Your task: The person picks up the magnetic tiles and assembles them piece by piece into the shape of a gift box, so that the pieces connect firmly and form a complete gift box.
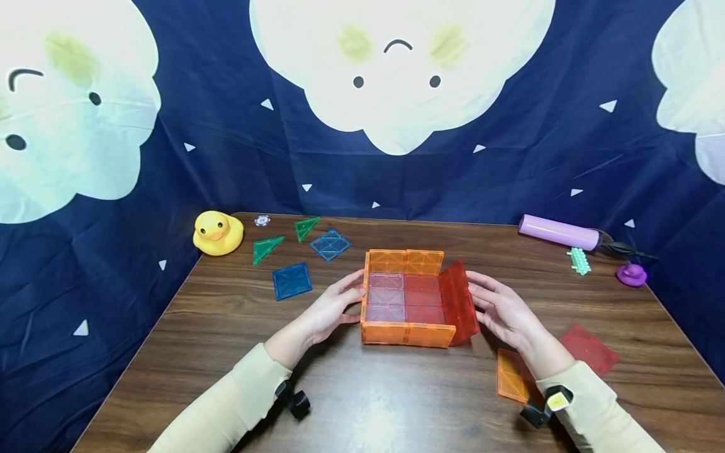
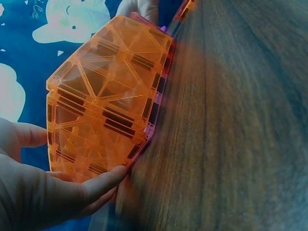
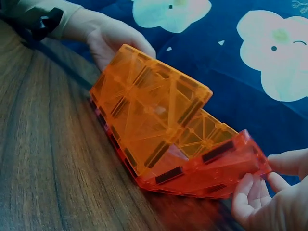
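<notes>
That tile box [image 1: 409,306] looks light and stiff, but its magnet seams probably pop easily. Left hand [image 1: 331,308] rests flat-fingered against one orange wall, right hand [image 1: 501,309] lies open on the leaning red wall [image 1: 457,301]; best held low on the walls.

Bare table [image 1: 396,402] before tile box [image 1: 408,333]; loose tiles [image 1: 512,376] rightward.

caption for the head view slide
Two hands, left hand and right hand, flank an open magnetic-tile box.
</notes>
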`<state>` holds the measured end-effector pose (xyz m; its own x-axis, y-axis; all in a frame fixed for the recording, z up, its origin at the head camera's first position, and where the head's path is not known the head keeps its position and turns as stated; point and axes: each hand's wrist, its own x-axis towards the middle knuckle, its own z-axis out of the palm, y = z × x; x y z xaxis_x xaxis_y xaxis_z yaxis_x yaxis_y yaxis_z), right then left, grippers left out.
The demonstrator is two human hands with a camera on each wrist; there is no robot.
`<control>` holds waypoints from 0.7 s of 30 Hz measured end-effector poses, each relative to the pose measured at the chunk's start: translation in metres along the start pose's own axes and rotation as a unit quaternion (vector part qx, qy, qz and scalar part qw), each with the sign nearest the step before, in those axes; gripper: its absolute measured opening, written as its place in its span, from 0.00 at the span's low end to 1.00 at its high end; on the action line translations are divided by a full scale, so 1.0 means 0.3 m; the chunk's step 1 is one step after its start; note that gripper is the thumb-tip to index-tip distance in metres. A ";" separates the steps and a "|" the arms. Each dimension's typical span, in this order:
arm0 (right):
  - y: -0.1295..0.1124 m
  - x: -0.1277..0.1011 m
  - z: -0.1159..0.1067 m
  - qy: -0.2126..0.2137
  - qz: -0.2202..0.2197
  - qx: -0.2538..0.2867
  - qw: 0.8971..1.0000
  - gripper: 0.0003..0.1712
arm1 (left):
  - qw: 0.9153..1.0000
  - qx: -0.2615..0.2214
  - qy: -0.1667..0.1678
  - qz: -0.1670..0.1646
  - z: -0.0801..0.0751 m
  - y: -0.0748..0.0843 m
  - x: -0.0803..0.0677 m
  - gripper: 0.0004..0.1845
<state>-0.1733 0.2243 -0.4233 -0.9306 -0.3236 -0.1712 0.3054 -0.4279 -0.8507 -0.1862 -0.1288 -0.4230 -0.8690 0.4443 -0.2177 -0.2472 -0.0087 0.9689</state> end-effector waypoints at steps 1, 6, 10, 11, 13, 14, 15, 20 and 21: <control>0.003 0.004 0.005 0.006 -0.002 -0.009 1.000 0.19 | 1.000 0.001 -0.001 0.000 0.001 0.001 0.000 0.33; 0.016 0.018 0.029 0.034 -0.008 -0.043 0.998 0.17 | 1.000 0.007 -0.001 0.002 0.000 -0.001 0.001 0.33; 0.024 0.027 0.049 0.050 -0.001 -0.075 0.996 0.19 | 1.000 0.005 0.004 -0.001 0.000 -0.003 0.001 0.33; 0.026 0.029 0.053 0.053 0.002 -0.084 0.995 0.21 | 1.000 0.005 0.004 0.000 0.001 -0.003 0.000 0.33; 0.028 0.032 0.061 0.058 0.006 -0.106 0.993 0.25 | 1.000 0.005 0.002 0.002 0.002 -0.004 0.001 0.33; 0.029 0.033 0.063 0.061 0.008 -0.114 0.992 0.26 | 1.000 0.004 0.002 0.002 0.002 -0.004 0.001 0.33; 0.030 0.034 0.065 0.063 0.009 -0.121 0.991 0.27 | 1.000 0.004 0.001 0.003 0.002 -0.005 0.002 0.33; 0.031 0.036 0.070 0.069 0.008 -0.137 0.988 0.28 | 1.000 0.005 0.000 0.003 0.001 -0.006 0.004 0.33; 0.031 0.036 0.069 0.068 0.007 -0.141 0.988 0.29 | 1.000 0.006 0.000 0.003 0.001 -0.007 0.006 0.33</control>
<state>-0.1763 0.1993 -0.4227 -0.9511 -0.2034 -0.2325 0.2674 -0.1654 -0.9493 -0.1871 -0.1278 -0.4253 -0.8703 0.4448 -0.2116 -0.2370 -0.0015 0.9715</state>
